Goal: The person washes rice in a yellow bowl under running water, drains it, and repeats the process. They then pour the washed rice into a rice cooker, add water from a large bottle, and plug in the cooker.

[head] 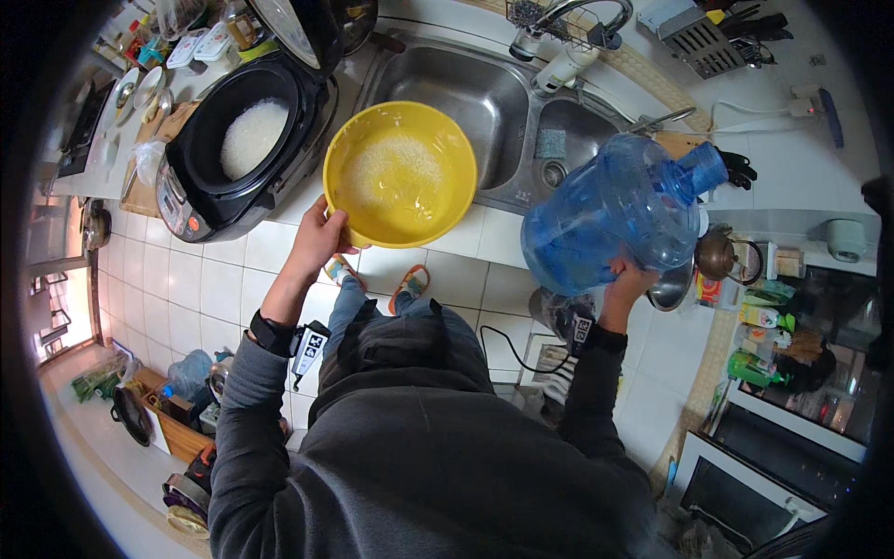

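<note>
My left hand [318, 234] grips the near-left rim of a yellow plastic bowl [448, 199], thumb over the edge. White rice grains [401, 164] lie scattered on its bottom, with a wet shine among them. On the right, my right hand [628, 286] has hold of a large blue water-cooler bottle [583, 230], tilted with its neck [698, 171] pointing to the upper right. How the fingers wrap the bottle is partly hidden. Left of the bowl stands a rice cooker [279, 185], lid raised, with white rice [255, 143] in its dark inner pot.
Behind the bowl is a steel double sink [461, 84] with a faucet [569, 66] and a scouring pad [550, 144]. A cutting board [143, 195] lies left of the cooker. Beyond the bottle are a metal bowl [672, 290] and a kettle [716, 257].
</note>
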A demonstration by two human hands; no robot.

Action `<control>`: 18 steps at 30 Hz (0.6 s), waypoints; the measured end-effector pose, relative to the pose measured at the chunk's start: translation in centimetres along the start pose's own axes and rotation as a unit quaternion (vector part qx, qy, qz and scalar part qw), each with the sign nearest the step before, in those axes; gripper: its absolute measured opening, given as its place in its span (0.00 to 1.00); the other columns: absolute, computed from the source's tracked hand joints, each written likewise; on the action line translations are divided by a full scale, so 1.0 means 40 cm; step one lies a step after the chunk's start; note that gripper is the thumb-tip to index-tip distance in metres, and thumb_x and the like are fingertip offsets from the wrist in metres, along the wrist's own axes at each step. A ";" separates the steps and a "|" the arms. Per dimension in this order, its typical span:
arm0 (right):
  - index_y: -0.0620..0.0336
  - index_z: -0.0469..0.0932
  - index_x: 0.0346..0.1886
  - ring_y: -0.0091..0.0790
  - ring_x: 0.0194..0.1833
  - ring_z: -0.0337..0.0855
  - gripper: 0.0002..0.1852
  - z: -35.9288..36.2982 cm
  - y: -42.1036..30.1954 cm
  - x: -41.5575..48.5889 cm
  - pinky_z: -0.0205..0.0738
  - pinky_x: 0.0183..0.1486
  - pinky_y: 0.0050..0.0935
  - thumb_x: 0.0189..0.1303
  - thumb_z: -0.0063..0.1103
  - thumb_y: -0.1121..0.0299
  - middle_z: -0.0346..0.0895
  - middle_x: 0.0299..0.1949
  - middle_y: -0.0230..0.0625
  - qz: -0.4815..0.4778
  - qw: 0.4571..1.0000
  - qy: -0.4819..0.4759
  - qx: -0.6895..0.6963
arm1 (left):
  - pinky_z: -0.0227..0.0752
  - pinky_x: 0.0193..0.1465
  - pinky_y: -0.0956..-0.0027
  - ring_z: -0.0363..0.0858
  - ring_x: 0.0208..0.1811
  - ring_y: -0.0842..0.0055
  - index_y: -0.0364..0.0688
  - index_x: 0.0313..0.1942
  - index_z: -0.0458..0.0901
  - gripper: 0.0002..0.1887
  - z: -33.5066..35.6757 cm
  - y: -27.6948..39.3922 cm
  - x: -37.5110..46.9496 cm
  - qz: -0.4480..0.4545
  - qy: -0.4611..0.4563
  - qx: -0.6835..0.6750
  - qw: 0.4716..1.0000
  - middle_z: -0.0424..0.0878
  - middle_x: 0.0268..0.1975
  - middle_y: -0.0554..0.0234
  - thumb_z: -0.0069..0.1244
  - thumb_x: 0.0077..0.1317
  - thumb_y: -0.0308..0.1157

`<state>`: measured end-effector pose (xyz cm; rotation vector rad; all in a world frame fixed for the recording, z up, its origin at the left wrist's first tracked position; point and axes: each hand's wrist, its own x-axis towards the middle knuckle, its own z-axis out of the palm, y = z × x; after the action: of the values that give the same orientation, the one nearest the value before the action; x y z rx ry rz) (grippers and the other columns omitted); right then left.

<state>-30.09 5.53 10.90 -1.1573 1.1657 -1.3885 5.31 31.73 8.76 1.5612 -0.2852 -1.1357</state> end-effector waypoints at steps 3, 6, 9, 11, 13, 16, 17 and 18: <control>0.69 0.71 0.26 0.25 0.14 0.62 0.05 0.012 0.054 0.011 0.62 0.19 0.26 0.42 0.52 0.84 0.66 0.16 0.33 -0.028 0.999 0.024 -0.016 | 0.80 0.25 0.73 0.82 0.26 0.70 0.36 0.59 0.56 0.21 0.010 0.008 -0.004 0.011 0.012 0.004 1.000 0.79 0.36 0.50 0.35 0.66 0.29; 0.70 0.73 0.28 0.26 0.16 0.65 0.07 0.019 0.101 0.021 0.63 0.20 0.26 0.42 0.56 0.83 0.70 0.21 0.36 -0.046 0.997 0.038 -0.046 | 0.80 0.26 0.72 0.82 0.27 0.70 0.38 0.59 0.58 0.21 0.018 0.015 -0.020 -0.014 0.008 -0.023 1.000 0.79 0.35 0.51 0.34 0.66 0.28; 0.70 0.74 0.30 0.27 0.19 0.70 0.10 0.022 0.144 0.006 0.61 0.19 0.26 0.40 0.60 0.81 0.76 0.28 0.41 -0.057 0.995 0.073 -0.030 | 0.80 0.27 0.74 0.82 0.27 0.72 0.36 0.58 0.58 0.20 0.001 0.028 -0.051 -0.024 0.008 -0.027 0.999 0.79 0.36 0.51 0.34 0.66 0.28; 0.69 0.74 0.27 0.27 0.20 0.70 0.08 0.020 0.164 -0.004 0.61 0.19 0.26 0.40 0.60 0.80 0.76 0.26 0.41 -0.108 0.992 0.062 -0.010 | 0.79 0.28 0.75 0.82 0.28 0.73 0.36 0.57 0.60 0.19 -0.016 0.040 -0.068 -0.035 0.009 -0.005 0.999 0.79 0.36 0.53 0.33 0.68 0.31; 0.67 0.74 0.26 0.28 0.19 0.69 0.07 0.014 0.180 -0.017 0.61 0.19 0.26 0.41 0.59 0.79 0.75 0.26 0.40 -0.069 0.995 0.065 -0.018 | 0.79 0.29 0.76 0.82 0.29 0.74 0.35 0.56 0.60 0.18 -0.029 0.054 -0.084 -0.051 -0.001 0.006 0.999 0.79 0.36 0.54 0.32 0.68 0.33; 0.65 0.71 0.24 0.27 0.19 0.66 0.05 0.009 0.198 -0.044 0.62 0.22 0.26 0.44 0.58 0.78 0.72 0.23 0.35 -0.073 0.994 0.062 -0.058 | 0.79 0.29 0.77 0.82 0.28 0.74 0.31 0.55 0.60 0.19 -0.037 0.085 -0.091 -0.080 -0.009 0.006 0.997 0.79 0.36 0.52 0.31 0.67 0.32; 0.64 0.70 0.23 0.26 0.18 0.65 0.05 0.004 0.200 -0.058 0.63 0.24 0.26 0.46 0.57 0.78 0.71 0.22 0.32 -0.075 0.992 0.067 -0.079 | 0.79 0.28 0.77 0.82 0.27 0.74 0.31 0.55 0.61 0.19 -0.036 0.096 -0.094 -0.079 -0.020 0.000 0.997 0.79 0.36 0.52 0.31 0.67 0.31; 0.65 0.71 0.24 0.27 0.20 0.67 0.05 -0.002 0.199 -0.069 0.63 0.23 0.27 0.46 0.57 0.77 0.72 0.23 0.34 -0.080 0.989 0.060 -0.113 | 0.79 0.28 0.77 0.82 0.27 0.74 0.31 0.55 0.61 0.19 -0.036 0.109 -0.095 -0.087 -0.023 0.000 0.996 0.79 0.35 0.52 0.31 0.67 0.31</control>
<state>-29.19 7.54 2.74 -1.3675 1.3669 -1.4922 6.15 33.79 14.28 1.5842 -0.1826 -1.3072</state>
